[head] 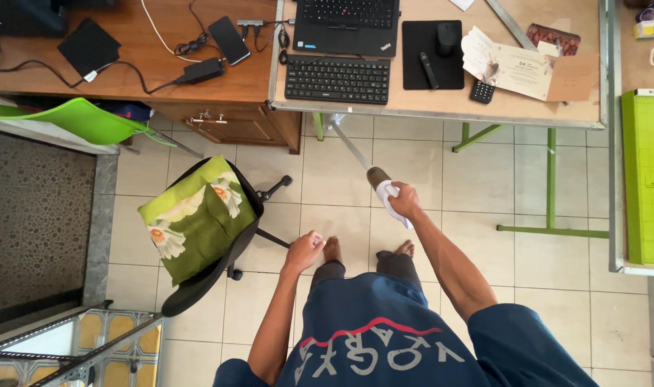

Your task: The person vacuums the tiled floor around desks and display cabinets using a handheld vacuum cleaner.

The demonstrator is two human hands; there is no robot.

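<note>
The person is standing barefoot on pale square floor tiles, looking straight down at two hands and two bare feet. The right hand (pixel 404 201) is clenching around a white cloth (pixel 391 203) and the upper end of one long pole (pixel 357 153), thin and pale with a darker brown band just above the grip. The pole's long axis is running diagonally, from the right hand up and to the left, with its far end pointing toward the front edge of the light worktable (pixel 441 109) and disappearing under it below the keyboard. The left hand (pixel 303 250) is hanging free, loosely curled and holding nothing, close to the office chair.

One black office chair (pixel 211 276) is standing left of the pole, carrying one green cushion (pixel 195 220) with a soft flowered print. On the worktable beyond the pole are lying one black laptop (pixel 347 25), one separate black keyboard (pixel 338 79), one flat black mouse pad (pixel 433 55) with one mouse (pixel 447 36) and one dark pen-shaped stick, one small calculator (pixel 482 91) and a few printed cards. Further left of the pole, one brown wooden desk (pixel 133 68) is holding one phone (pixel 229 40), one black power brick (pixel 200 70) with cables and one flat black square case (pixel 89 46).
</note>
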